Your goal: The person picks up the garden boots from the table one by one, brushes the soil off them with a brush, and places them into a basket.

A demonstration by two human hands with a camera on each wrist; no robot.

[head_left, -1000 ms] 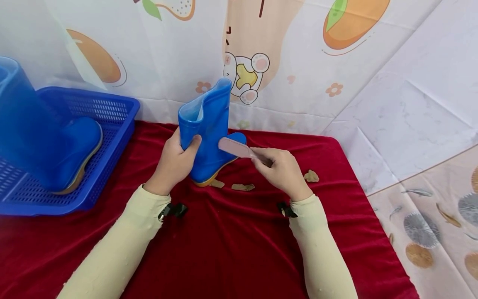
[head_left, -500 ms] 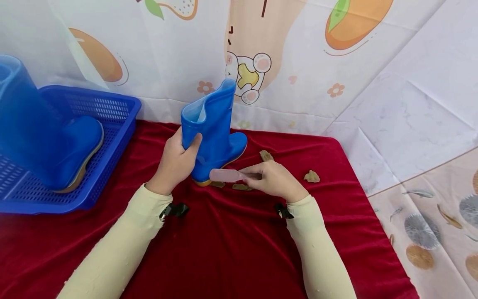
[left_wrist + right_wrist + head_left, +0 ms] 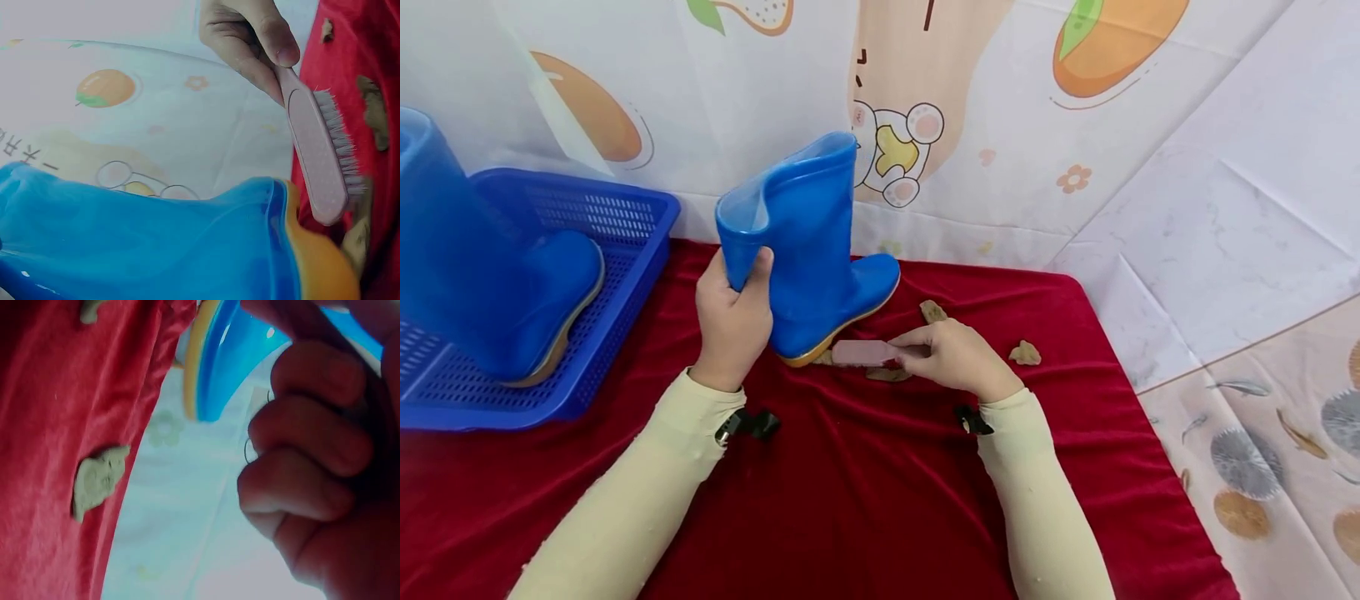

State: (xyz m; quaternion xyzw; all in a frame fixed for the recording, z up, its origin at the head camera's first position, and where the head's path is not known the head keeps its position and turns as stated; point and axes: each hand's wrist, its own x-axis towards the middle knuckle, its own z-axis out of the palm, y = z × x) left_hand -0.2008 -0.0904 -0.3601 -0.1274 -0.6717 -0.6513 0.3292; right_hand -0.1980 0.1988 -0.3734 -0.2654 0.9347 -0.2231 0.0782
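My left hand grips the upper shaft of a blue rain boot, thumb on the near side and the other fingers hidden behind it. The boot leans, with its yellow-soled heel low by the red cloth and its toe pointing right. In my right hand is the handle of a pale pink scrub brush. Its head lies just right of the heel, close over the cloth. The left wrist view shows its white bristles facing away from the boot, toward brown, mud-like pieces.
A second blue boot stands in a blue plastic basket at the left. Brown clumps lie on the red cloth, also near my right hand. A printed curtain hangs behind the table.
The brush has gone from the boot's side down to the heel, then a little right, off it. My left hand has shifted left, tilting the boot's top left and toward the camera.
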